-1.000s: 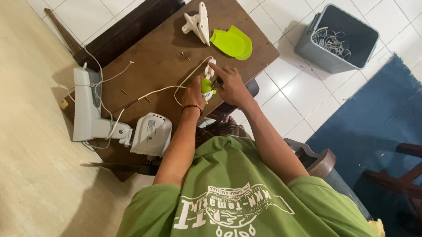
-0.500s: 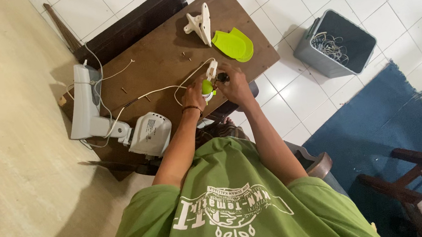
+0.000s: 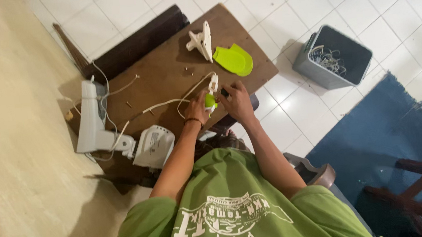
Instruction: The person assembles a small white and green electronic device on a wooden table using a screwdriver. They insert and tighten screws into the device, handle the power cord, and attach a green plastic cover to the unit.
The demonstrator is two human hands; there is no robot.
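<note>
My left hand (image 3: 199,107) is curled around a small white and lime-green device (image 3: 211,99) at the near edge of the brown wooden bench (image 3: 166,76), fingers closed on its green lower part. My right hand (image 3: 236,101) sits just beside it, fingers bent and touching the same piece from the other side; whether it grips something small of its own I cannot tell, though a dark bit shows at my fingertips. A white cord (image 3: 169,103) runs from the device across the bench toward the left. Farther up the bench lies a lime-green plastic cover (image 3: 235,60), and touching it on the left is a white clip-like part (image 3: 201,40). A few small screws (image 3: 188,71) lie loose on the wood between those parts and my hands. At the left end of the bench a white appliance housing (image 3: 154,146) lies joined to a long white arm (image 3: 89,116), with thin wires looping about it. Beyond the bench a dark wooden chair back (image 3: 133,41) stands on the white tiled floor (image 3: 272,6). To the right, on the tiles, a grey bin (image 3: 303,67) holds a tangle of wires, and a dark blue rug (image 3: 390,133) lies near it.
</note>
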